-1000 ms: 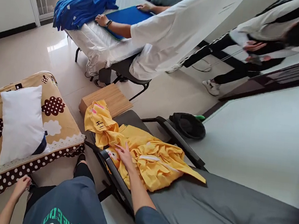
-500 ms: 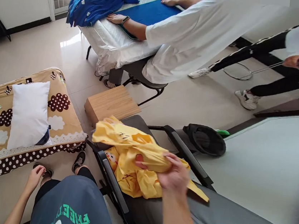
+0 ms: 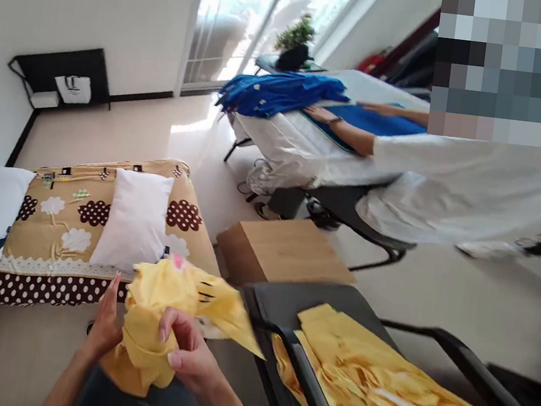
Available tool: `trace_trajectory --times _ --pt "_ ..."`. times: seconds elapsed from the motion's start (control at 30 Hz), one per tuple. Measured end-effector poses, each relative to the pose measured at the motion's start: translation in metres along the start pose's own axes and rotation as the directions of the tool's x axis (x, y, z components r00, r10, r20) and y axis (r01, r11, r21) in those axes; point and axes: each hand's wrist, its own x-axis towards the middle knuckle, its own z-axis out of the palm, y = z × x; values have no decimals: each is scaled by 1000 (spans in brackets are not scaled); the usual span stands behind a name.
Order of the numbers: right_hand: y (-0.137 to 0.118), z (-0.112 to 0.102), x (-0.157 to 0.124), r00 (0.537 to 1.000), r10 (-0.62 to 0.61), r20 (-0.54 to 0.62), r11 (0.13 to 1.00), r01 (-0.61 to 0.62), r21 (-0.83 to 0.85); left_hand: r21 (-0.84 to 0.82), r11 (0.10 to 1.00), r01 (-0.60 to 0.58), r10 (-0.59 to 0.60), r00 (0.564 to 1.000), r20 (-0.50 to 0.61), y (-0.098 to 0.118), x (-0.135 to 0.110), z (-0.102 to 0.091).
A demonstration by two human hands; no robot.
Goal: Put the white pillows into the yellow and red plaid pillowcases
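Note:
A bunched yellow garment (image 3: 164,321) with small printed marks hangs in front of my lap. My right hand (image 3: 185,350) is closed round its lower folds. My left hand (image 3: 105,324) lies against its left side with the fingers stretched upward. More yellow garments (image 3: 396,387) lie spread over the dark folding cot (image 3: 287,309) at the lower right, apart from both hands.
A low bed with a tan flower-print blanket (image 3: 54,217) and white pillows (image 3: 135,217) stands to the left. A wooden box (image 3: 284,250) sits on the floor ahead. Beyond it a person in white (image 3: 449,178) leans over a table with blue cloth (image 3: 283,93).
My right hand has lifted one yellow garment off the cot and brought it left to my lap. My left hand has risen from beside my leg to meet it. The view has swung left.

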Motion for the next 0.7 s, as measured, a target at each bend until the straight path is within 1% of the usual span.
trace_trajectory --times 0.03,0.07,0.1,0.13,0.17,0.2,0.23,0.27,0.3,0.33,0.37,0.4,0.43,0.47,0.53,0.57,0.6,0.7 --pt "7 16 9 1000 0 26 1000 0 -7 2 1000 -4 4 999 -48 -7 -1 -22" --pt "10 27 17 999 -6 32 999 7 -35 7 1000 2 -1 996 -91 -14 -2 -46" --pt "10 34 25 1000 -20 14 996 21 -88 18 1000 14 -12 991 -130 -21 -2 -70" --pt "7 38 34 999 -46 -25 984 40 -174 33 999 28 -22 985 -171 -28 -3 -94" --pt "5 38 42 994 -82 -76 954 56 -296 54 998 39 -27 976 -216 -35 -3 -118" --pt "2 36 50 983 -130 -128 893 60 -446 85 996 42 -17 962 -273 -42 -4 -143" --pt "2 32 58 968 -184 -170 791 43 -611 127 991 35 10 941 -339 -47 -6 -167" --pt "3 27 66 953 -234 -191 648 6 -761 184 983 18 59 913 -404 -50 -8 -190" --pt "6 21 73 944 -273 -188 481 -35 -876 254 967 -6 126 880 -457 -52 -10 -212" --pt "11 15 80 940 -300 -160 312 -62 -948 335 942 -35 205 849 -488 -51 -13 -232" --pt "16 8 86 942 -317 -114 156 -67 -985 417 907 -63 286 818 -499 -49 -15 -251" --pt "22 0 92 944 -325 -53 21 -49 -999 492 867 -82 359 788 -500 -45 -18 -268" --pt "26 -7 97 945 -328 19 -92 -12 -996 553 828 -91 417 760 -499 -41 -20 -282" --pt "29 -13 103 939 -331 93 -186 31 -982 601 794 -91 463 732 -500 -35 -22 -294" --pt "30 -25 116 914 -344 217 -327 100 -940 669 739 -77 526 686 -502 -26 -23 -312" --pt "28 -30 124 893 -366 261 -371 117 -921 699 712 -64 547 674 -496 -22 -23 -318" --pt "24 -34 132 867 -403 294 -403 120 -907 730 682 -48 564 671 -482 -20 -22 -322" --pt "11 -42 159 773 -544 326 -450 59 -891 818 574 13 598 676 -431 -19 -19 -332"
